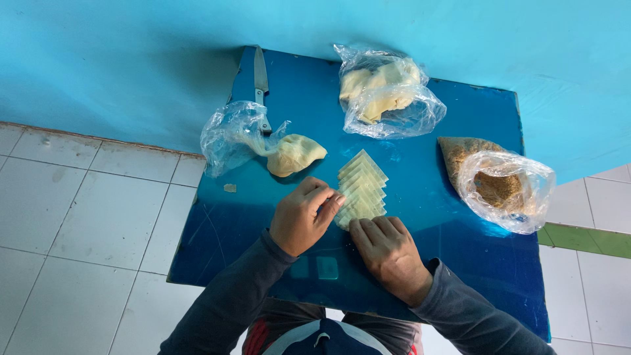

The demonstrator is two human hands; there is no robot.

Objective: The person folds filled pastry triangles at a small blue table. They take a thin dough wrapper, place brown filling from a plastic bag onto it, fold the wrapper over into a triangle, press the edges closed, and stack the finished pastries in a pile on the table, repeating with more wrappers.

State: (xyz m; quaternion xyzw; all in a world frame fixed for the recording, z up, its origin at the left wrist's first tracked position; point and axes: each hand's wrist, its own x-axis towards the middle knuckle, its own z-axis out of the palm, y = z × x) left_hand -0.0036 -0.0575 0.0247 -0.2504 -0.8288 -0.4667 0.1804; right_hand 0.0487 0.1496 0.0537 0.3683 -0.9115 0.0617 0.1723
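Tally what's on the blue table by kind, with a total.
Clear plastic bags: 3
Loose dough lump: 1
Row of overlapping dough squares: 1
Knife: 1
Dough scrap: 1
Total: 7

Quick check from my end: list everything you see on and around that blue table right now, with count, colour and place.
Table: one, blue, against the turquoise wall.
Row of dough squares: one overlapping row, pale yellow, table centre.
Dough lump: one, pale yellow, left of the row, touching a clear bag.
Clear bag: one, crumpled, left rear.
Knife: one, grey blade, rear left.
Bag of dough: one, clear, rear centre.
Bag of brown filling: one, clear, right.
Floor tiles: white, left.
Left hand: fingers on the row's near end.
Right hand: at the row's near end.
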